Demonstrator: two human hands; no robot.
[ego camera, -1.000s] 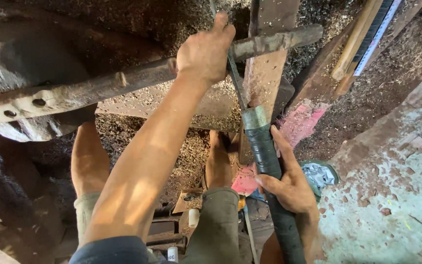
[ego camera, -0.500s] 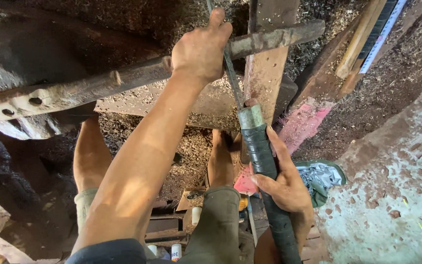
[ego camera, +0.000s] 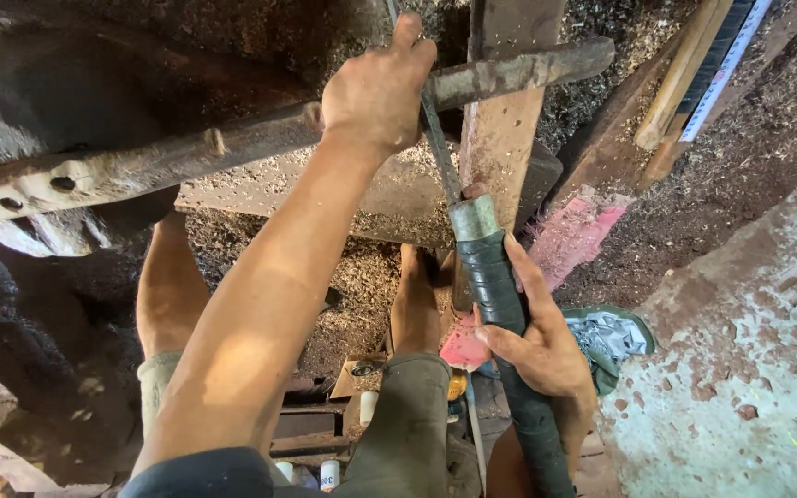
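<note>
The left hand (ego camera: 375, 92), at the upper middle of the frame, is clenching around a rusty metal bar (ego camera: 232, 148) that is running across the upper left. The right hand (ego camera: 537, 346), at lower centre, is grasping the black-taped handle (ego camera: 500, 304) of a thin blade (ego camera: 437, 148), which is crossing the bar beside a wooden post (ego camera: 500, 129).

Floor (ego camera: 343, 304): dark, thick with sawdust. Worn concrete slab (ego camera: 740, 369), red-flecked, at 4 o'clock. Wooden planks (ego camera: 684, 83) lean at 1 o'clock. Pink patch (ego camera: 574, 235) near centre. Daylight from above; deep shadow at 9 o'clock.
</note>
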